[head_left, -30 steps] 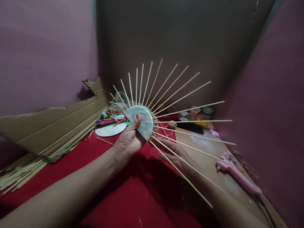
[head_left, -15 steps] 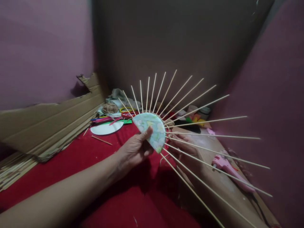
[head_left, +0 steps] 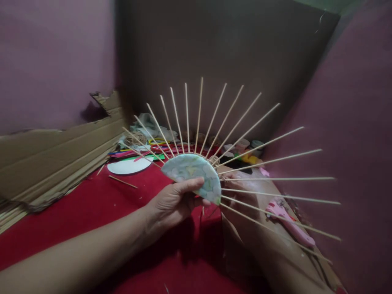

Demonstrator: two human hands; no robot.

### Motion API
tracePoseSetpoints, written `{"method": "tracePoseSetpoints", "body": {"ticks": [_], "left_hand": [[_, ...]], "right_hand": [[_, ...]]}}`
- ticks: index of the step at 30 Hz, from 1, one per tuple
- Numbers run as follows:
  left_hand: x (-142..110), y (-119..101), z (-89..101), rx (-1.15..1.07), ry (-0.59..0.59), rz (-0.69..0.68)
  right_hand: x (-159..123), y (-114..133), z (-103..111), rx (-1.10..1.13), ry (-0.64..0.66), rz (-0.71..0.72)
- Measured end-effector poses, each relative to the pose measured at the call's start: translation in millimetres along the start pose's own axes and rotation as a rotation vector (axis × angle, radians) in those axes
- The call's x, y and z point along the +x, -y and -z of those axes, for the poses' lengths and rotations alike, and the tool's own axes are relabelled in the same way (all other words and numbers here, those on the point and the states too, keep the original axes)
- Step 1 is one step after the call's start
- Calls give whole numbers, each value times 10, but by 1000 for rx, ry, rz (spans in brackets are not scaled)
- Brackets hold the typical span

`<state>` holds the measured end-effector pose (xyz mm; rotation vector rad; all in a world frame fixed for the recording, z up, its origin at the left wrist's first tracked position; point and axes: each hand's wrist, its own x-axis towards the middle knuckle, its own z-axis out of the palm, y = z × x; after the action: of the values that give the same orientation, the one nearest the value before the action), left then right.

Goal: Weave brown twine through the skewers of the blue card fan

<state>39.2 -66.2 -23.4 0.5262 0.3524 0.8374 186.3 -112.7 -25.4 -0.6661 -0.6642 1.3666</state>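
A half-disc (head_left: 183,165) covered in pale green and blue patterned material is raised in front of me. Thin wooden sticks (head_left: 200,112) fan out from its curved edge. My left hand (head_left: 171,202) is closed on the half-disc, thumb on its front face and fingers underneath. My right hand (head_left: 237,210) is behind the sticks at the right side of the half-disc. Its fingers are curled near the stick bases, partly hidden and dim; what they grip cannot be made out.
On the red cloth (head_left: 88,212) lie a white half-disc (head_left: 130,166) and a loose stick (head_left: 122,181). Beyond are a twine ball (head_left: 134,139) and yellow-handled scissors (head_left: 159,141). A pink glue gun (head_left: 290,224) rests at right; cardboard (head_left: 55,159) leans at left.
The stick fan has turned anticlockwise, and its flat edge now lies nearer level. The half-disc has dropped slightly. Both hands stay at it, and the whole view has shifted a little left.
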Motion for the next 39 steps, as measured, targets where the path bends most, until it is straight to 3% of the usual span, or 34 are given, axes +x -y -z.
{"method": "tracePoseSetpoints", "body": {"ticks": [7, 16, 23, 29, 35, 39], "left_hand": [[20, -40, -41, -20, -22, -43], [24, -34, -26, 40, -3, -26], [45, -13, 25, 45, 65, -30], [42, -26, 15, 34, 71, -23], [55, -56, 11, 43, 46, -29], [52, -31, 39, 80, 77, -42]], "right_hand": [[42, -10, -24, 10, -2, -39], [138, -136, 220, 27, 112, -125], [42, -38, 50, 46, 26, -208], [53, 29, 32, 203, 181, -426], [71, -50, 87, 192, 78, -400], [60, -12, 93, 170, 162, -441]]}}
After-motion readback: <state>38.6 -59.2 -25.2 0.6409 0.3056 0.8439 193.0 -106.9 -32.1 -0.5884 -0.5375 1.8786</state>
